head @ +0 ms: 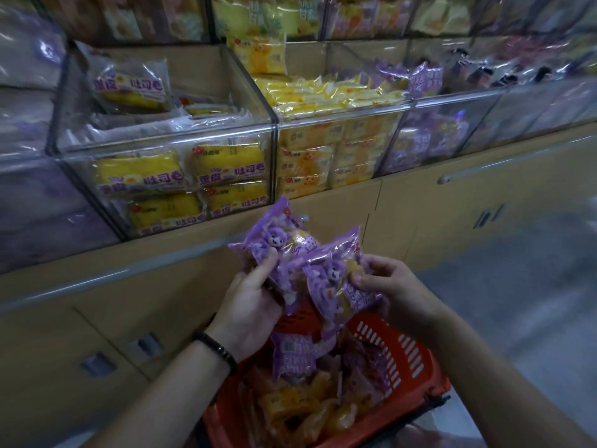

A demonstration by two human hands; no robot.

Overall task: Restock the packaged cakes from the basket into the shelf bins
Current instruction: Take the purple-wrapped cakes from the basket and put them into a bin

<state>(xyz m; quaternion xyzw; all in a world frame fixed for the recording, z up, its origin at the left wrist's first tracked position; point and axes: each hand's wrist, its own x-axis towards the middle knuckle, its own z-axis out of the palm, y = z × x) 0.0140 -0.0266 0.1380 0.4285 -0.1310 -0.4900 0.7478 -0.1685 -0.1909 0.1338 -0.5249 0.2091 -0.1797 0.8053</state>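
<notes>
Above a red basket my two hands hold purple cake packs. My left hand grips one purple pack with the thumb across its front. My right hand pinches a second purple pack at its right edge. The two packs overlap in front of the shelf's wooden base. Another purple pack lies on top of the basket's load, with several orange and yellow packs under it. A clear shelf bin with purple packs stands up and to the right.
A clear bin of yellow roll cakes is straight ahead, a bin of yellow packs beside it. More bins fill the row above. Wooden cabinet doors run below the shelf. Grey floor lies on the right.
</notes>
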